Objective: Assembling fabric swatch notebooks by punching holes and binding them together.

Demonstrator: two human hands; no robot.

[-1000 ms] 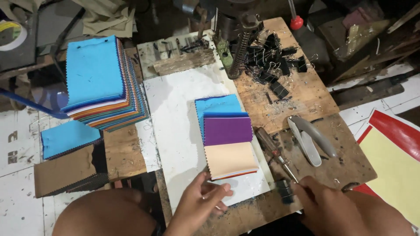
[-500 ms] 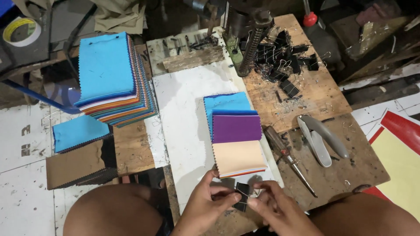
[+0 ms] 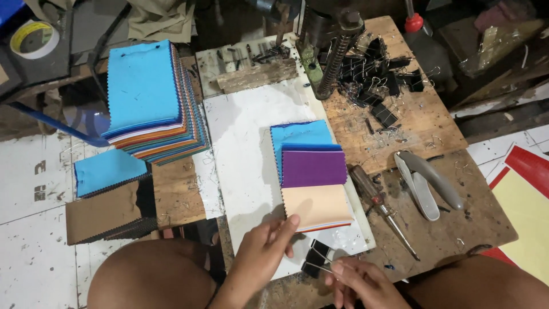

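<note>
A small stack of fabric swatches (image 3: 313,171), stepped blue, purple and peach, lies on a white board (image 3: 243,131). My left hand (image 3: 264,252) reaches up to the stack's near left corner, and its fingertips touch the peach swatch's edge. It holds nothing. Just below the stack, my right hand (image 3: 359,281) pinches the wire handle of a black binder clip (image 3: 316,258), which rests at the board's near edge between my two hands.
A heap of black binder clips (image 3: 377,74) lies at the back right beside a spring-wrapped metal column (image 3: 333,54). A screwdriver (image 3: 382,207) and a grey stapler (image 3: 426,180) sit right of the swatches. To the left are a tall swatch stack (image 3: 150,97), blue (image 3: 108,169) and brown (image 3: 107,213) swatches.
My right hand picked up a clip near the screwdriver and brought it to the middle. Both hands then held it; now my left hand has moved up to the swatch stack.
</note>
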